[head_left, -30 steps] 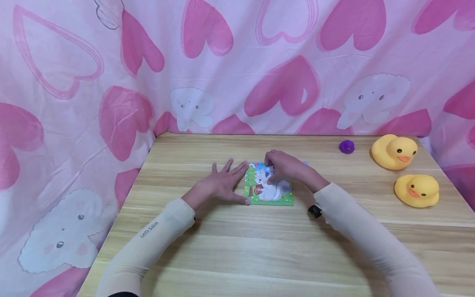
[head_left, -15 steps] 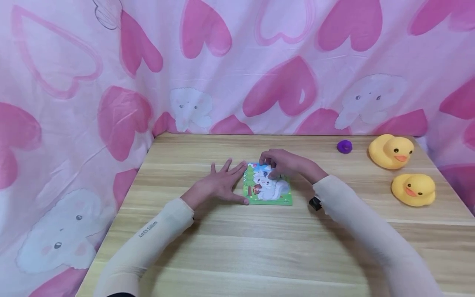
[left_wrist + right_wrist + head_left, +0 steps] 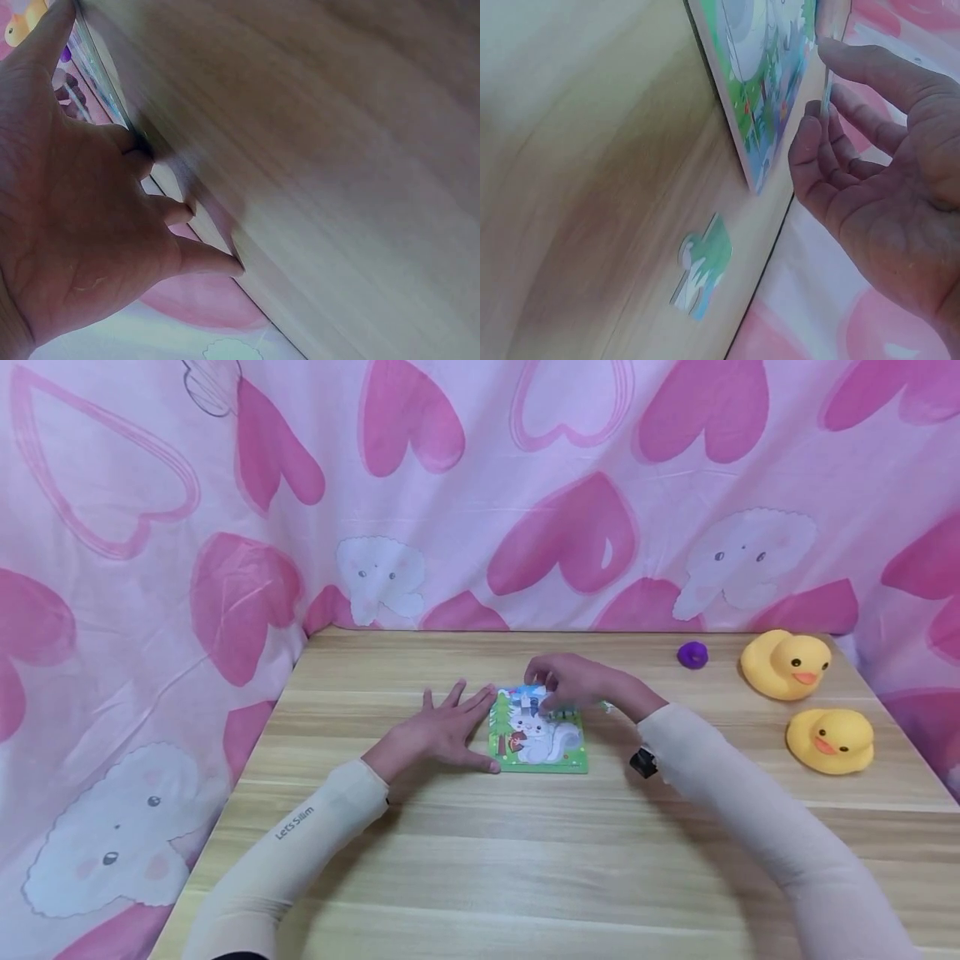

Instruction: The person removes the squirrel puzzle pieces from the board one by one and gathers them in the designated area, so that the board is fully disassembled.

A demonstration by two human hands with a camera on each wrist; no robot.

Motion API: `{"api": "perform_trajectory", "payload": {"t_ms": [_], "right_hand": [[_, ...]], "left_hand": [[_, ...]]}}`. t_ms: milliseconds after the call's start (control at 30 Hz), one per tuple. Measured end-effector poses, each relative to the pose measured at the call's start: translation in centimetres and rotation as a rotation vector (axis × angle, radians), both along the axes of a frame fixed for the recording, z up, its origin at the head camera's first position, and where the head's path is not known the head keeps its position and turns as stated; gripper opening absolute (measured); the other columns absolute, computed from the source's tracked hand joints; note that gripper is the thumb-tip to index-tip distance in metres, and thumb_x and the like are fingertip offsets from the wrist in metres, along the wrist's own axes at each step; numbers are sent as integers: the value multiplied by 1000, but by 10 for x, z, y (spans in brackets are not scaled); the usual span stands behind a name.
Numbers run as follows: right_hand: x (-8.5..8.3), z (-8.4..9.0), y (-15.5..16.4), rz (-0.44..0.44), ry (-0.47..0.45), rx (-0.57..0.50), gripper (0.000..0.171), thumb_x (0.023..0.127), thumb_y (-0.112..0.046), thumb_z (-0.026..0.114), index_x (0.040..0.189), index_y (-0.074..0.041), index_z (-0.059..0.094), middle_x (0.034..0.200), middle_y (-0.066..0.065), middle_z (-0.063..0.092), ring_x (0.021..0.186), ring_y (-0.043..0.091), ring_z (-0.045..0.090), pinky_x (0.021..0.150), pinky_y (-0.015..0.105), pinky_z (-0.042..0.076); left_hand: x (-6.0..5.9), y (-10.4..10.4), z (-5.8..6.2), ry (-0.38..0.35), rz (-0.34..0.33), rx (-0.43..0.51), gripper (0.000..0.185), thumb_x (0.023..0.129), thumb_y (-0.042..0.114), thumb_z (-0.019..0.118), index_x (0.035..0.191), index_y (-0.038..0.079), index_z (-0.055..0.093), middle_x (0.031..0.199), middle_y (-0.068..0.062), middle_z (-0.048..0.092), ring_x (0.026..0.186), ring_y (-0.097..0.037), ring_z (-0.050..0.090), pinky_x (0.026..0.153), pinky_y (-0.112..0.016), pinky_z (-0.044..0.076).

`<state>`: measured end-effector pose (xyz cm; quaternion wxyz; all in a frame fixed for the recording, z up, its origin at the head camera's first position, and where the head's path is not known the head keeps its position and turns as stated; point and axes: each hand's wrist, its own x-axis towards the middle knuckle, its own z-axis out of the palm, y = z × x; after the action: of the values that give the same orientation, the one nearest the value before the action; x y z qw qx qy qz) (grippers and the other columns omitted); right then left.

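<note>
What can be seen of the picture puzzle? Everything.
The picture puzzle is a thin, four-sided board, perhaps card or wood, lying flat on the wood-grain table; its edge looks pale in the right wrist view. Its print shows a white, bushy-tailed animal, a green tree at left and blue along the top. The left grip, fingers spread, appears to touch its left edge. The right grip hides its upper right; contact there is unclear.

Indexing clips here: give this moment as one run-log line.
left hand: fingers spread at left edge of puzzle board | right hand: pinches puzzle piece above board | loose piece: on table, right of board
</note>
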<state>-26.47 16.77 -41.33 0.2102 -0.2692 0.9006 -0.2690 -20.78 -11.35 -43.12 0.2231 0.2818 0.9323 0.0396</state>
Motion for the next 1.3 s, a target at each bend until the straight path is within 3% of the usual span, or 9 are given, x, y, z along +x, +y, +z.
{"api": "perform_trajectory", "payload": {"t_ms": [500,867,1300], "right_hand": [[17,4,54,-139,101,-27,43,87,0,81,127,-3,65,127,17,67,117,36,65,101,54,58],[22,2,98,-197,170,102,39,87,1,78,124,-5,66,120,17,68,113,35,65,100,55,57],[32,-1,134,-204,141,123,35,86,2,80,118,-2,68,113,16,70,107,34,67,96,56,58]], "left_hand": [[-1,2,2,8,-25,-18,125,82,88,61,172,28,-3,181,9,-7,167,-40,-9,122,-84,0],[0,-3,1,-6,-12,-14,125,83,87,61,171,28,-4,181,9,-7,167,-39,-11,122,-83,-1],[-1,-1,0,-7,-8,-10,126,81,89,61,171,29,-5,180,10,-8,167,-38,-11,122,-83,-3]]}}
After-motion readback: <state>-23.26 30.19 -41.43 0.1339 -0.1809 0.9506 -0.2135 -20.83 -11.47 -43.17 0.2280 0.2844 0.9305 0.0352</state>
